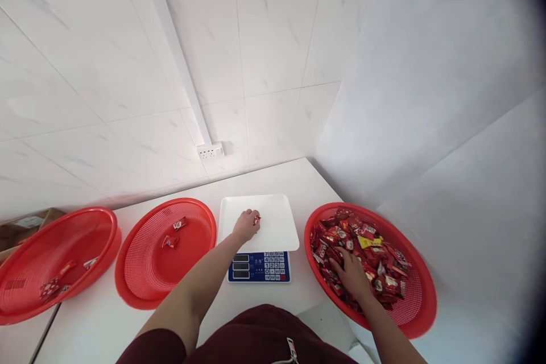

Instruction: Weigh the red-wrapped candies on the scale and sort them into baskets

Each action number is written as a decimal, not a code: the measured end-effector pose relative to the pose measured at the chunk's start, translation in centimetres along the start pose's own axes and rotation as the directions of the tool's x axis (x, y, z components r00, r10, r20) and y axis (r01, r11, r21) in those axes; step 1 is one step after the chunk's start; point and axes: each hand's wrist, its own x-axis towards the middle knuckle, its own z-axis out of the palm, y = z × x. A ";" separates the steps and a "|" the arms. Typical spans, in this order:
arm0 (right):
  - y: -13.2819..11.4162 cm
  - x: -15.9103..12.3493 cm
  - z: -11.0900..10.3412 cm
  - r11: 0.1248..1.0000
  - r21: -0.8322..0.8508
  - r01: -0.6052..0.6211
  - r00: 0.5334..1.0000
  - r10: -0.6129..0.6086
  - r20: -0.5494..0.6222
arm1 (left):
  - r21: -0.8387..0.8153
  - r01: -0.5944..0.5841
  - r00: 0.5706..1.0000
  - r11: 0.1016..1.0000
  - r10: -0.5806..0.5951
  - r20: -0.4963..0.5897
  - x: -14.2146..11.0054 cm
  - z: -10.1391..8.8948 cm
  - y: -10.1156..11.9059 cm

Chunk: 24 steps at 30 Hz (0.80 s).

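Observation:
My left hand (246, 226) is closed on a small red-and-white wrapped candy (256, 220), over the white tray (277, 233) of a weighing scale. The scale's blue panel (259, 267), with number keys and dark displays, faces me below the tray. On the right, my right hand (353, 276) rests open on a heap of red wrapped candies (341, 233), its fingers spread among them. A red plastic basket (422, 318) holds this heap, and one yellow packet (369, 242) stands out in it. Whether the right fingertips touch one particular candy is hidden.
Left of the scale stands a red basket (140, 293) with two wrapped candies. Another red basket (96, 219), tilted, holds several packets at far left, in front of a cardboard box (46, 217). A wall socket (210, 151) sits above the white table (273, 179); walls bound it behind and right.

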 end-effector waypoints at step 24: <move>-2.7 -0.1 -6.3 0.932 0.326 -0.158 0.986 0.134 0.097 | 0.211 0.533 0.782 0.819 -0.573 0.246 -17.4 -4.0 -12.1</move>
